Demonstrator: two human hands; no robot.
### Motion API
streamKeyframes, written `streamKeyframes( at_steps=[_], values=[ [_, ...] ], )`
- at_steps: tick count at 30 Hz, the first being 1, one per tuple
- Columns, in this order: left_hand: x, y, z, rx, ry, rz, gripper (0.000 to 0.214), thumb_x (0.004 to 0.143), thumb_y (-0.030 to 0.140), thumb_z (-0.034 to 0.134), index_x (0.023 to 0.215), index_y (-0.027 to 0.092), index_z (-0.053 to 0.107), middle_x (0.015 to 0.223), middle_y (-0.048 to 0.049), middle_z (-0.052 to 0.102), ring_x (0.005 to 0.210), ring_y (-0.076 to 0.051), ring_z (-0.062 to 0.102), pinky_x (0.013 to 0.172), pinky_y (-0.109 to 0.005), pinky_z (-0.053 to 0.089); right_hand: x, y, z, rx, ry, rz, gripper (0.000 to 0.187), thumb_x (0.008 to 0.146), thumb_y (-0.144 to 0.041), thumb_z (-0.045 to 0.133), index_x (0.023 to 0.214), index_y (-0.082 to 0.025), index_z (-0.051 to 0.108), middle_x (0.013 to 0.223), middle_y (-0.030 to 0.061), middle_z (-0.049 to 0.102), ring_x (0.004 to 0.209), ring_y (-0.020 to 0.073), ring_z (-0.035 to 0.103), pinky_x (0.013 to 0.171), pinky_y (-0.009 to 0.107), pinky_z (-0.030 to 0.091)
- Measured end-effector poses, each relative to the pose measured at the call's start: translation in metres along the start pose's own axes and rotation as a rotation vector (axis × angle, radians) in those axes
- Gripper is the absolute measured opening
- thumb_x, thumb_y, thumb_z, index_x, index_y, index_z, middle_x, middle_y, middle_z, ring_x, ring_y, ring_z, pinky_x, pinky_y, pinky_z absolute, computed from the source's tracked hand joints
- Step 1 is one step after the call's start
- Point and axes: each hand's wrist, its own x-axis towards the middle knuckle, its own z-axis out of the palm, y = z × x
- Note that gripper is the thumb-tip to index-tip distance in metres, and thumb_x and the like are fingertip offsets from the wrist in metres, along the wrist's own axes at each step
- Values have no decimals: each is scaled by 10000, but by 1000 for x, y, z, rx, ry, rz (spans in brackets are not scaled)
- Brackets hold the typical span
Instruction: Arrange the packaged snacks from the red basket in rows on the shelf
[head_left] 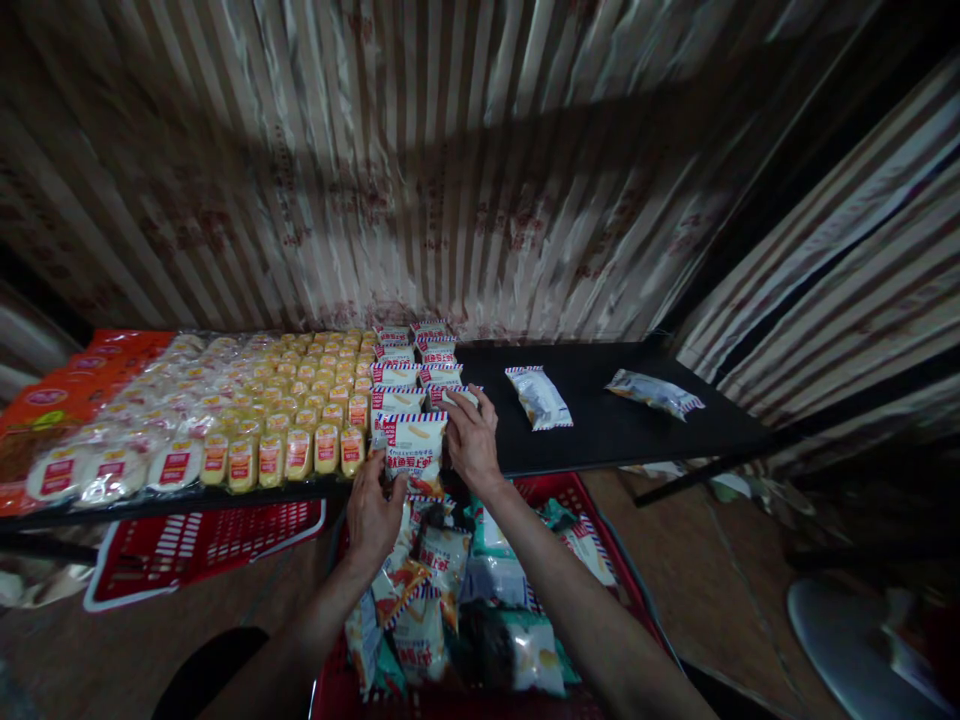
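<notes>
At the front end of two columns of white-and-red snack bags, my left hand (377, 508) is closed on the lower left edge of a snack bag (415, 450) with a striped top seal. That bag stands nearly upright, its printed front facing me. To its right, my right hand (472, 437) has its fingers curled over another snack bag (442, 398) in the right column, which they partly hide. Behind both hands, more snack bags (395, 375) lean in overlapping rows on the black table (487, 385).
Left of the bags are rows of small yellow packaged cakes (300, 450), round white packets (176, 463) and orange packs (67, 385). Two loose snack bags (538, 398) lie to the right. Below me, a red basket (637, 630) holds several bags; another red basket (202, 545) sits under the table.
</notes>
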Motion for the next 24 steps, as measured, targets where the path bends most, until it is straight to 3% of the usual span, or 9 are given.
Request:
streamKeyframes(
  at_steps=[4, 10, 16, 24],
  values=[
    [1, 1, 1, -7, 4, -21, 408, 805, 330, 547, 1179, 168, 551, 1070, -108, 639, 920, -210, 611, 792, -368, 508, 30, 6, 3, -6, -115, -76, 467, 766, -8, 471, 1102, -266, 667, 1236, 23, 622, 1309, 280, 320, 1042, 518, 266],
    [2, 2, 1, -39, -4, -44, 411, 810, 351, 539, 1173, 159, 548, 1053, -112, 640, 948, -220, 607, 801, -376, 505, 65, 17, 14, -14, -272, -197, 284, 810, -151, 612, 1048, -283, 694, 1172, 27, 668, 1290, 303, 370, 1033, 536, 244],
    [3, 0, 3, -55, -26, -41, 418, 826, 361, 516, 1188, 153, 530, 1028, -108, 650, 895, -204, 625, 769, -350, 513, 75, 20, 20, -52, -343, -259, 261, 850, -228, 607, 1096, -295, 660, 1130, 32, 688, 1306, 298, 379, 1053, 570, 167],
    [5, 4, 4, -67, -50, -67, 397, 833, 363, 506, 1174, 161, 517, 1022, -105, 657, 904, -213, 631, 782, -368, 514, 88, 22, 32, -13, -349, -230, 246, 808, -186, 653, 1027, -296, 684, 1008, 34, 724, 1148, 269, 527, 1051, 573, 146]
  ],
)
